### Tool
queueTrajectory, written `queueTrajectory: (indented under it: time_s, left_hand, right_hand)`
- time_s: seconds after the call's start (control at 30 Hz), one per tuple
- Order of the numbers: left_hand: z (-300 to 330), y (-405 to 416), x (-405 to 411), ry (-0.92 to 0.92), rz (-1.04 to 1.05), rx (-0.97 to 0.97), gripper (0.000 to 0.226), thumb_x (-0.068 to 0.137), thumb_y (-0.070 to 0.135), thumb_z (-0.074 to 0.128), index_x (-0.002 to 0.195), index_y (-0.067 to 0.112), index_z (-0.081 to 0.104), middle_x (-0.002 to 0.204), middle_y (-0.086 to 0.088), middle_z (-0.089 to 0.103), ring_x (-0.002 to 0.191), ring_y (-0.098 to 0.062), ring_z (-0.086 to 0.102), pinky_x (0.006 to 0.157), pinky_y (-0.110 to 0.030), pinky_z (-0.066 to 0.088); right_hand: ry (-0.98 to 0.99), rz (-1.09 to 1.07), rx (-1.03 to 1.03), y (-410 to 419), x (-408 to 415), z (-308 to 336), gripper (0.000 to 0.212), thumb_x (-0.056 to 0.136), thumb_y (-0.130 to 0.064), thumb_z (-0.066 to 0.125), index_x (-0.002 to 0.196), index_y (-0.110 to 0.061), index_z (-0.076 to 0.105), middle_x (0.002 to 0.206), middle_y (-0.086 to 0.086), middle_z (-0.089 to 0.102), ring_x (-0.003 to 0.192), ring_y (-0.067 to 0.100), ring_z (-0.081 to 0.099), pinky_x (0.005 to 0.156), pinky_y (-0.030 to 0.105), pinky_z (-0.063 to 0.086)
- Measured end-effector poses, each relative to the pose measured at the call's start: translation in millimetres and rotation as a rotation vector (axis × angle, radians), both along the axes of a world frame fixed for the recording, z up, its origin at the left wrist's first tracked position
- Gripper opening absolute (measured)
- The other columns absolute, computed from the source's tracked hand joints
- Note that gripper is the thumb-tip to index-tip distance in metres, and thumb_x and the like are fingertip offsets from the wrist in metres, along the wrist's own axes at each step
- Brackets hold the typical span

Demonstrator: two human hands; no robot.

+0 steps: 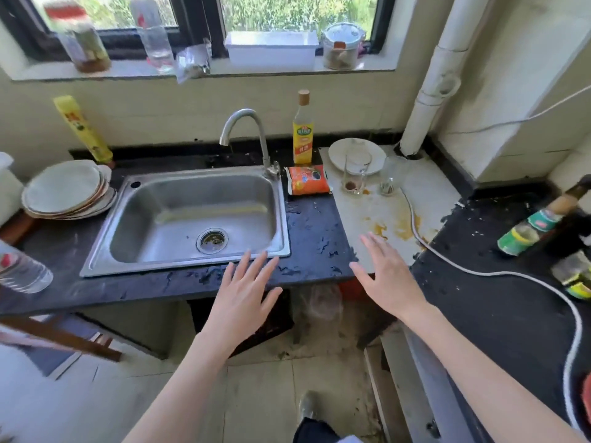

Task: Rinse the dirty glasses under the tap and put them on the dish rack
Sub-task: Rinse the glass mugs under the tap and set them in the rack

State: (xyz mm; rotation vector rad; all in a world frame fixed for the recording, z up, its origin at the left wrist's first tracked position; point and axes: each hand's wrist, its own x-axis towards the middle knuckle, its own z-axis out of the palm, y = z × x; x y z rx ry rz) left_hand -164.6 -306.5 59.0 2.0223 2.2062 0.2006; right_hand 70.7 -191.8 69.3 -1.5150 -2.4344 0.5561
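Two empty hands, left hand (pixel 244 294) and right hand (pixel 388 276); two dirty glasses (pixel 355 174).

Daylight comes through a dark-framed window (pixel 204 14) with green foliage behind it. Below runs a pale sill (pixel 128 70), and under that a cream wall (pixel 166 110), scuffed in places. A white pipe (pixel 438 75) runs down the corner on the right to the table (pixel 313 238), whose dark top is chipped and wet-looking near the front edge. A pale, stained section (pixel 425 193) lies toward the corner. A white cable (pixel 543 282) trails across the right side. The floor (pixel 265 394) is of light tiles, grimy near the table's base. A wooden frame (pixel 64 338) stands at lower left, blurred.
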Motion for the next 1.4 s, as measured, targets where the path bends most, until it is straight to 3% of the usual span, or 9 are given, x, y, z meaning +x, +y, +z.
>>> queueTrajectory:
  time_s: [0.13,0.37,0.5,0.67,0.87,1.0,1.07,1.23,1.4]
  left_hand:
    - [-1,52,-16,0.008,-0.001,0.01,0.056,0.089,0.047,0.028,0.134,0.017,0.046,0.14,-0.01,0.047,0.133,-0.037,0.036,0.101,-0.051,0.036]
    - [-33,115,-49,-0.061,0.042,-0.083,0.057,0.089,0.047,0.028,0.135,0.018,0.046,0.142,-0.01,0.044,0.134,-0.036,0.035,0.1,-0.05,0.037]
    - [-45,167,-76,-0.104,0.017,-0.1,0.062,0.089,0.048,0.022,0.137,0.016,0.044,0.146,-0.011,0.039,0.137,-0.036,0.028,0.106,-0.05,0.03]
    - [-52,214,-99,-0.131,-0.015,-0.149,0.059,0.089,0.047,0.027,0.131,0.012,0.05,0.136,-0.015,0.05,0.129,-0.042,0.039,0.097,-0.053,0.041]
    - [-61,224,-108,-0.176,0.039,-0.164,0.078,0.081,0.057,0.006,0.144,0.019,0.031,0.153,-0.006,0.023,0.144,-0.031,0.009,0.114,-0.041,0.016]
    - [-69,214,-112,-0.177,0.086,-0.174,0.072,0.085,0.053,0.014,0.139,0.015,0.041,0.149,-0.012,0.033,0.14,-0.036,0.02,0.11,-0.045,0.024]
    - [-70,207,-112,-0.189,0.12,-0.176,0.073,0.084,0.054,0.013,0.142,0.015,0.036,0.151,-0.011,0.028,0.142,-0.033,0.016,0.112,-0.042,0.019]
    - [-66,183,-110,-0.237,0.206,-0.152,0.073,0.084,0.057,0.015,0.146,0.019,0.025,0.155,-0.006,0.017,0.144,-0.025,0.003,0.114,-0.036,0.011]
    - [-63,168,-121,-0.281,0.209,-0.177,0.058,0.097,0.04,0.037,0.148,0.025,0.012,0.157,0.002,0.003,0.145,-0.018,-0.007,0.116,-0.033,0.007]
  right_hand:
    - [-0.029,-0.034,-0.015,68,-14,3,0.059,0.097,-0.037,0.044,0.148,-0.019,0.023,0.156,0.003,0.021,0.144,0.018,0.017,0.118,0.036,0.014]
    - [-0.13,-0.086,-0.136,155,-39,-25,0.059,0.097,-0.039,0.042,0.149,-0.018,0.023,0.157,0.003,0.021,0.144,0.018,0.018,0.116,0.033,0.015]
    - [-0.066,-0.276,-0.282,209,-57,-39,0.059,0.098,-0.035,0.041,0.149,-0.011,0.021,0.155,0.008,0.024,0.142,0.024,0.025,0.113,0.036,0.023]
    - [0.004,-0.503,-0.379,268,-74,-57,0.053,0.096,-0.029,0.047,0.139,-0.001,0.033,0.142,0.019,0.042,0.128,0.034,0.042,0.099,0.036,0.036]
    - [0.092,-0.598,-0.423,312,-83,-72,0.04,0.098,-0.026,0.042,0.128,0.001,0.045,0.131,0.021,0.052,0.12,0.035,0.048,0.092,0.035,0.038]
    - [0.266,-0.72,-0.361,312,-87,-89,0.03,0.101,-0.026,0.036,0.108,-0.002,0.053,0.11,0.02,0.059,0.105,0.034,0.055,0.078,0.032,0.036]
    - [0.35,-0.727,-0.357,309,-87,-95,0.026,0.1,-0.025,0.038,0.102,-0.004,0.053,0.102,0.018,0.06,0.098,0.032,0.056,0.075,0.031,0.036]
    - [0.453,-0.688,-0.334,286,-85,-94,0.028,0.099,-0.022,0.041,0.1,0.002,0.056,0.09,0.011,0.054,0.09,0.027,0.05,0.076,0.031,0.034]
    - [0.51,-0.604,-0.345,255,-85,-93,0.023,0.097,-0.03,0.046,0.094,-0.012,0.059,0.095,0.008,0.063,0.098,0.035,0.059,0.088,0.049,0.045]
